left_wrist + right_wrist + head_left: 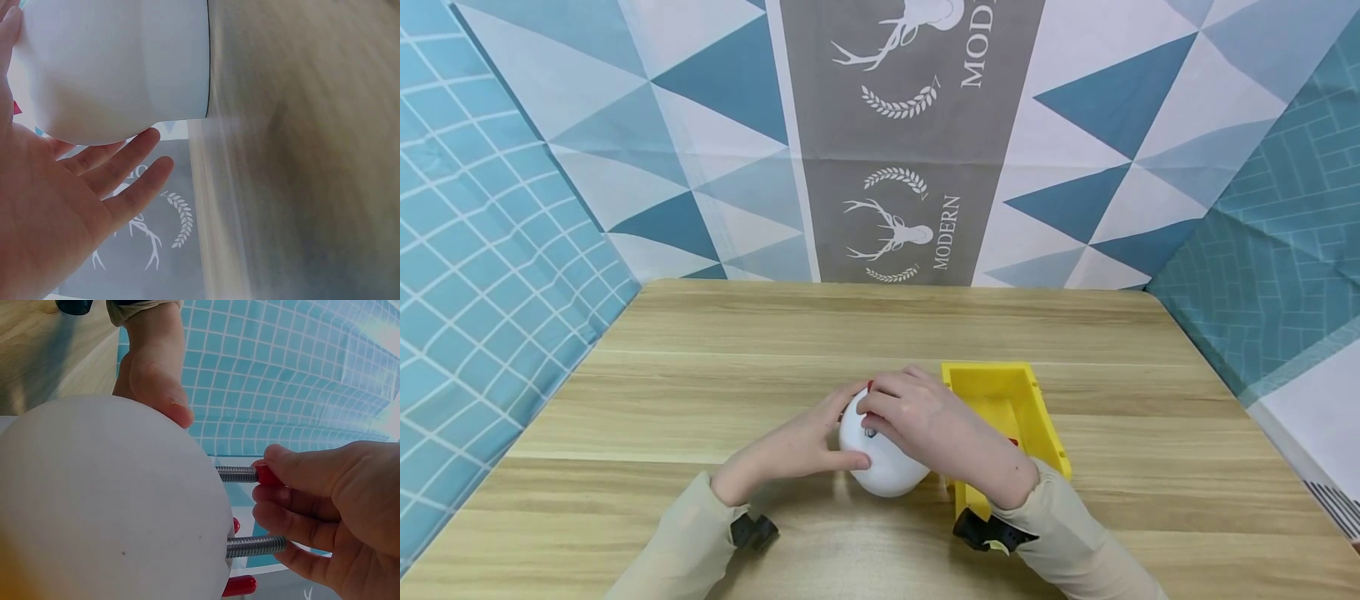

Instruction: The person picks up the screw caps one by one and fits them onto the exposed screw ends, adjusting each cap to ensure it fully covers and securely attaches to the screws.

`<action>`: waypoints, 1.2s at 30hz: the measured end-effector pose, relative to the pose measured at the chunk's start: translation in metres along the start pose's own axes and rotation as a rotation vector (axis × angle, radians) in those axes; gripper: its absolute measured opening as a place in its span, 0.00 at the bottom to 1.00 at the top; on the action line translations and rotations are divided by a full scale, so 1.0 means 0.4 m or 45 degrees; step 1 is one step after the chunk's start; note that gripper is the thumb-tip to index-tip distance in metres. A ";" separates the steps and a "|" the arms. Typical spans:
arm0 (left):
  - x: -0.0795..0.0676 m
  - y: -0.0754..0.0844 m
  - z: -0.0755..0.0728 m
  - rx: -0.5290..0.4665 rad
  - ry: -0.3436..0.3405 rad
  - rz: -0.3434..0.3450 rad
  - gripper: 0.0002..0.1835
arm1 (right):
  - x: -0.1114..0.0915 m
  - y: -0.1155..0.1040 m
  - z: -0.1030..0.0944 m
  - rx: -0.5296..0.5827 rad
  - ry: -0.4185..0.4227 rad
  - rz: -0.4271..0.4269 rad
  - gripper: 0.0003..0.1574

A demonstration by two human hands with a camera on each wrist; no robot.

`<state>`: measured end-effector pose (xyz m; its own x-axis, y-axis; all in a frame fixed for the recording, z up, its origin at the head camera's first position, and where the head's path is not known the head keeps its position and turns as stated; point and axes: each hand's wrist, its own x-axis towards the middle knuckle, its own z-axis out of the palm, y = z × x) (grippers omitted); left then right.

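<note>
A white rounded body (887, 473) with a domed side stands on the wooden table, several threaded studs sticking out of its top. My left hand (797, 442) holds its left side, thumb at the front and fingers behind; in the left wrist view these fingers (122, 172) are only slightly bent. Over the top, my right hand (917, 417) pinches a red cap (267, 476) at the end of one threaded stud (237, 474). Beside it a second stud (256, 545) is bare, close to the right fingers. Another red cap (240, 586) shows lower down.
Right of the white body is a yellow bin (1051, 421), partly behind my right forearm. A small red piece (1013, 442) shows inside it. A patterned cloth (887, 167) hangs behind the table's (760, 321) far edge.
</note>
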<state>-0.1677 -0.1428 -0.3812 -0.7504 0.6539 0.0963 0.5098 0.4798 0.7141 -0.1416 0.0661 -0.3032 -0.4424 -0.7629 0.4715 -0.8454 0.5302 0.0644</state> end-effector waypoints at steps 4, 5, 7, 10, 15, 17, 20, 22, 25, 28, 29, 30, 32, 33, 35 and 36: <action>0.002 0.000 -0.001 0.005 -0.003 -0.005 0.46 | -0.001 0.003 0.002 -0.011 -0.010 0.012 0.06; 0.002 0.000 -0.001 0.006 -0.003 -0.002 0.46 | -0.001 0.003 0.002 -0.012 -0.011 0.015 0.06; 0.003 -0.001 -0.001 0.010 -0.001 0.013 0.46 | -0.001 0.004 0.003 -0.009 -0.014 0.022 0.06; 0.003 -0.003 0.001 0.017 0.002 0.017 0.46 | -0.001 0.004 0.005 -0.010 -0.013 0.026 0.07; 0.001 -0.004 0.001 0.016 -0.003 -0.024 0.47 | -0.001 0.005 0.008 -0.018 0.010 0.013 0.07; 0.000 -0.004 0.001 0.015 -0.004 -0.032 0.47 | -0.001 0.006 0.009 -0.018 0.018 0.011 0.07; 0.000 -0.003 0.000 0.013 -0.005 -0.031 0.47 | -0.001 0.007 0.012 -0.018 0.016 0.015 0.07; 0.000 -0.003 0.000 0.013 -0.008 -0.030 0.47 | -0.001 0.008 0.013 -0.016 0.012 0.021 0.07; 0.000 -0.003 0.001 0.005 -0.016 -0.042 0.47 | -0.002 0.007 0.015 -0.020 0.000 0.024 0.06; 0.000 -0.004 0.001 -0.001 -0.016 -0.054 0.48 | -0.003 0.005 0.016 -0.029 -0.016 0.018 0.06; 0.000 -0.004 0.001 -0.002 -0.015 -0.059 0.48 | -0.004 0.004 0.017 -0.038 -0.023 0.009 0.06; -0.001 -0.005 0.001 -0.001 -0.014 -0.061 0.48 | -0.004 0.003 0.017 -0.047 -0.029 -0.001 0.06; -0.001 -0.005 0.001 0.000 -0.011 -0.054 0.48 | -0.004 0.001 0.017 -0.077 -0.035 -0.026 0.07; -0.001 -0.004 0.001 -0.003 -0.011 -0.050 0.48 | -0.004 0.001 0.017 -0.088 -0.034 -0.038 0.08; -0.001 -0.005 0.000 -0.003 -0.012 -0.038 0.48 | -0.004 0.000 0.017 -0.098 -0.024 -0.055 0.08; 0.000 -0.005 -0.001 0.001 -0.011 -0.033 0.48 | -0.003 0.000 0.017 -0.098 -0.015 -0.058 0.07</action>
<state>-0.1687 -0.1440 -0.3825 -0.7597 0.6463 0.0718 0.4905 0.4972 0.7157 -0.1431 0.0646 -0.3099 -0.4076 -0.7911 0.4561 -0.8397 0.5210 0.1532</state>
